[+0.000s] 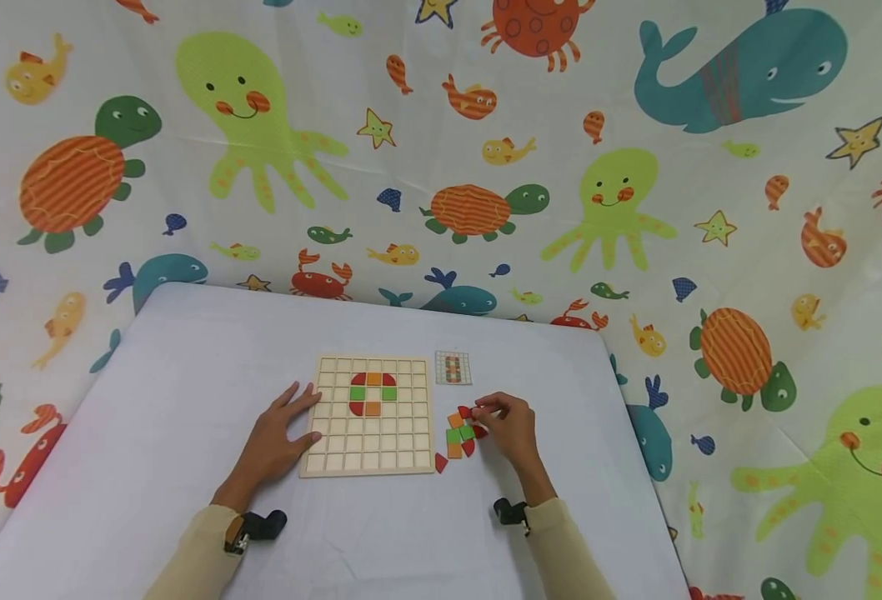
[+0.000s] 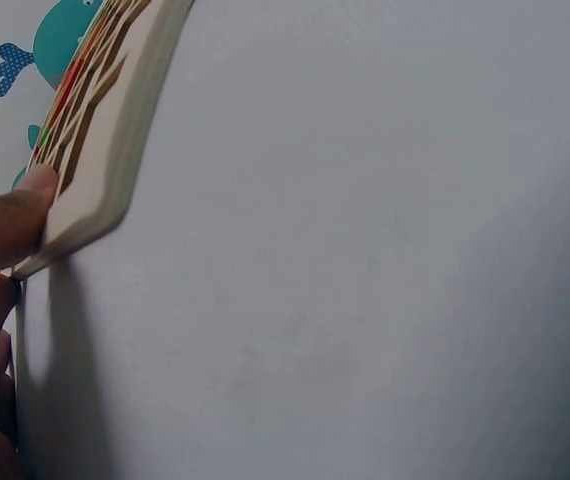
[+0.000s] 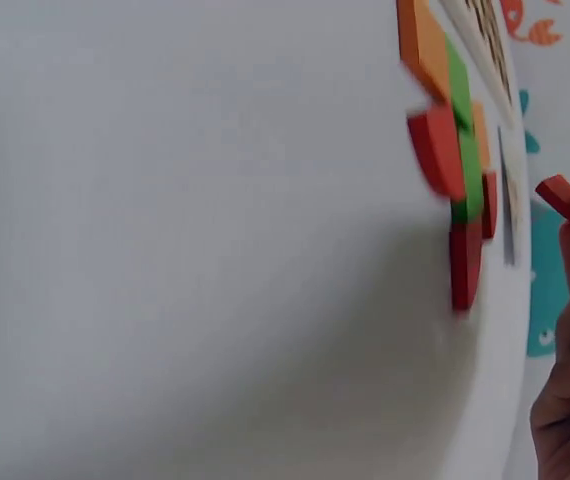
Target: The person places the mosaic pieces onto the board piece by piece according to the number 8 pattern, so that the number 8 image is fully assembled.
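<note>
A wooden grid board point(image 1: 369, 458) lies on the white table, with red quarter-round, orange and green square tiles point(image 1: 373, 379) forming a ring in its upper middle. My left hand point(image 1: 274, 442) touches the board's left edge, thumb and forefinger spread apart; in the left wrist view, the thumb point(image 2: 20, 205) rests on the rim. To the right of the board, my right hand point(image 1: 512, 425) pinches a red quarter-round tile point(image 3: 557, 194), raised above the table. Below that hand lies a loose cluster of red, orange and green tiles point(image 1: 453, 436).
A small pattern card point(image 1: 453, 367) lies beside the board's upper right corner. One red tile point(image 1: 441, 462) sits apart near the board's lower right corner. Behind the table point(image 1: 208, 367) hangs a cloth point(image 1: 516, 150) printed with sea animals.
</note>
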The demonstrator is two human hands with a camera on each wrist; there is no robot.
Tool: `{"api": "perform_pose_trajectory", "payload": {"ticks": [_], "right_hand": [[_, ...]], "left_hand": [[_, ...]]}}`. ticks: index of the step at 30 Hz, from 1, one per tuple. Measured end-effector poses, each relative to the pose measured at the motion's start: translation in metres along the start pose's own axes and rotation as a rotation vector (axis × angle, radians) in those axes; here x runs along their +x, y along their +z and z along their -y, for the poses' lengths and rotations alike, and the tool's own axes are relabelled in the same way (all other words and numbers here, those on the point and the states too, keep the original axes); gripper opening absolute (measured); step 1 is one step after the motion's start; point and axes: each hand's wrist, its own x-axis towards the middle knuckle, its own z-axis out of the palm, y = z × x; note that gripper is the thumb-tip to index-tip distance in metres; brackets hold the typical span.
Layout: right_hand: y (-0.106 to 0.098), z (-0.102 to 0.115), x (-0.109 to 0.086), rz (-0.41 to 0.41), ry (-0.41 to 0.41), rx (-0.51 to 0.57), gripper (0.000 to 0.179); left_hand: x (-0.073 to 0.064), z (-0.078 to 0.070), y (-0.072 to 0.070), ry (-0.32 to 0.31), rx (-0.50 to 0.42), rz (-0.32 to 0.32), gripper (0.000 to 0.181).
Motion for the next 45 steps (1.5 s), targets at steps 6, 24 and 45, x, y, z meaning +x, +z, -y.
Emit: {"api": "perform_pose_trajectory", "payload": {"ticks": [6,24,45], "right_hand": [[0.025,0.018,-0.006,0.023,-0.014,0.063,0.006],[0.098,0.066,-0.005,0.125,-0.06,0.041,0.006],[0.118,0.092,0.004,0.157,-0.007,-0.142,0.01]], "left_hand": [[0.0,0.001,0.001,-0.006,0.005,0.0,0.072],[0.0,0.0,0.001,-0.022,0.017,0.006,0.072],[0.001,0.003,0.003,-0.019,0.019,-0.001,0.072]]}}
